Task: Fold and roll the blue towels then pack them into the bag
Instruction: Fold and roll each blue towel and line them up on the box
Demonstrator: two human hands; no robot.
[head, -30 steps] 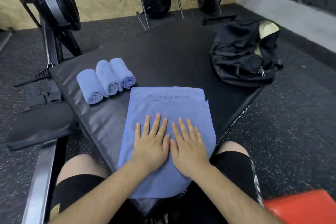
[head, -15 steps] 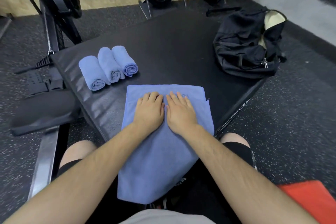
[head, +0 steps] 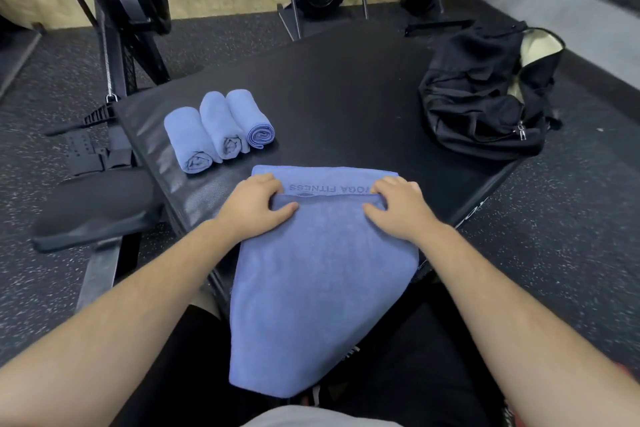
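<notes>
So here's where we're at: the flat-folded blue cloth towel (head: 322, 281) with the YOGA FITNESS print lies on the black padded platform (head: 329, 80). Its long axis runs straight away from us, and the near end droops off the edge over our lap. The far short edge is the bit that matters, and both hands are right on it. Our left hand (head: 254, 204) pinches the far left corner and our right hand (head: 398, 206) the far right one. Fingers are curled over the hem, thumbs sit on the near side, and there's a small lip of cloth raised between them. Both arms reach forward about evenly, so neither hand is nearer.

We'd say the roll has to come back toward us along that long axis, hands level or it'll go cone-shaped. Three rolled blue towels (head: 218, 128) sit side by side just beyond the left hand. The open black fabric duffel bag (head: 478, 107) is far right, well apart from the towel, on the right hand's side.
</notes>
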